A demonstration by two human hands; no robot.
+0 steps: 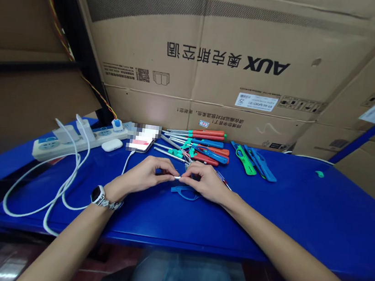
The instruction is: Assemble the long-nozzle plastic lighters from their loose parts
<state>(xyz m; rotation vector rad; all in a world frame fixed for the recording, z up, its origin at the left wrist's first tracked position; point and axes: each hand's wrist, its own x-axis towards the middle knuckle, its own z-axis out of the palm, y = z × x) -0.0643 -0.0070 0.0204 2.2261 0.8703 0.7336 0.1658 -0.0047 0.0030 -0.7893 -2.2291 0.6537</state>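
My left hand and my right hand meet over the blue table, fingers pinched together on a thin metal rod that spans between them. A blue plastic handle piece lies on the table just under my right hand. A smartwatch sits on my left wrist. Behind my hands lies a pile of small screwdrivers with red, blue and teal handles.
A white power strip with plugs and white cables lies at the left, with an earbud case and a phone beside it. Green and blue plastic pieces lie right of the pile. Cardboard boxes stand behind the table.
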